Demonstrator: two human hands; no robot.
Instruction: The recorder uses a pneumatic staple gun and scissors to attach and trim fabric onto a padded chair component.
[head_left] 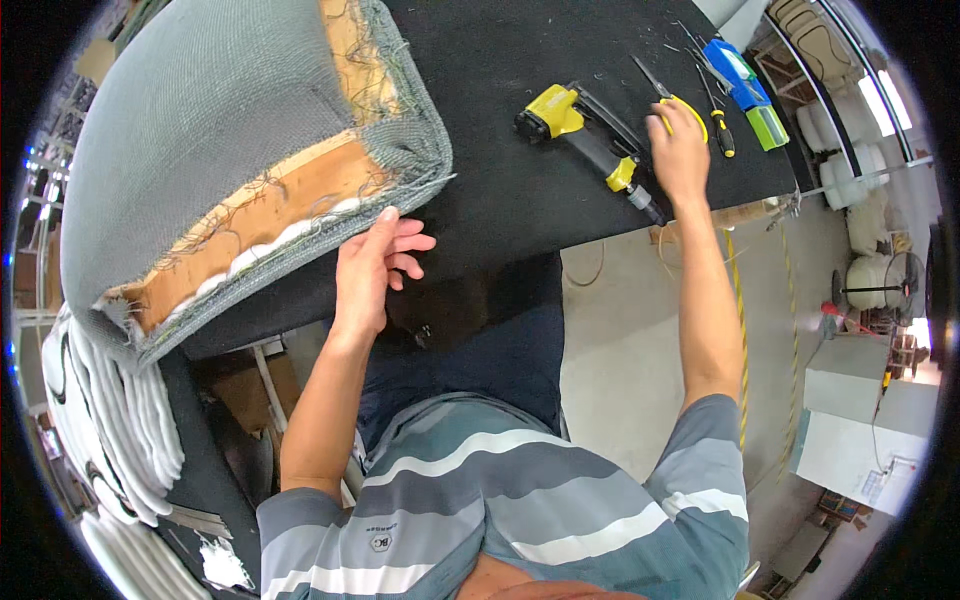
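Observation:
A grey-green upholstered seat piece (230,130) lies on the black-covered table at the left, its wooden frame (270,215) and frayed fabric edges turned up. Beside its near edge is my left hand (370,270), open with fingers apart; the thumb tip is at the fabric rim. At the table's right, my right hand (682,155) has its fingers closed at the yellow handles of a pair of scissors (652,79), which lie with blades pointing away. A yellow and black air staple gun (590,135) rests just left of that hand.
To the right of the scissors lie a yellow-black screwdriver (722,130) and a blue and green box (745,85). White padded pieces (110,410) hang at the left. Beyond the table's right edge stand a fan (885,283) and a white cabinet (860,455).

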